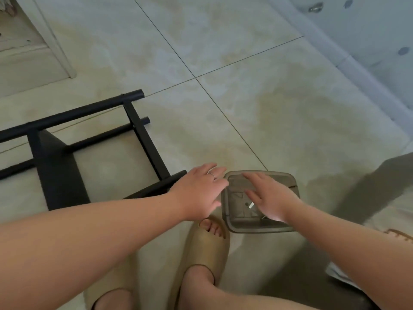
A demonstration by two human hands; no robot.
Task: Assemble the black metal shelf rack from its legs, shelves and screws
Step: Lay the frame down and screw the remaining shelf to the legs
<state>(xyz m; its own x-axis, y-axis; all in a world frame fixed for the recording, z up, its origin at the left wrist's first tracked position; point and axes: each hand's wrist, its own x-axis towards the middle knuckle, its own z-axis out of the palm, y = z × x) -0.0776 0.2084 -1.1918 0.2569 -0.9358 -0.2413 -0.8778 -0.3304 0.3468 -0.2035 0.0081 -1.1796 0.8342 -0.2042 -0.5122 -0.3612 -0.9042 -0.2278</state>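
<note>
The black metal rack (73, 139) lies on its side on the tiled floor at the left, with legs, cross bars and one flat shelf panel joined together. A translucent grey plastic box (232, 220) sits on the floor in front of my feet, and a small silvery screw (250, 205) lies inside it. My left hand (199, 189) hovers with straight fingers between the rack's near leg and the box's left rim. My right hand (270, 198) is spread open over the box, its fingers above the inside.
My two feet in tan slippers (201, 249) stand just below the box. A white door frame (55, 36) is at the top left, a pale wall with a skirting board (366, 79) runs along the right, and a dark shadow falls at the right.
</note>
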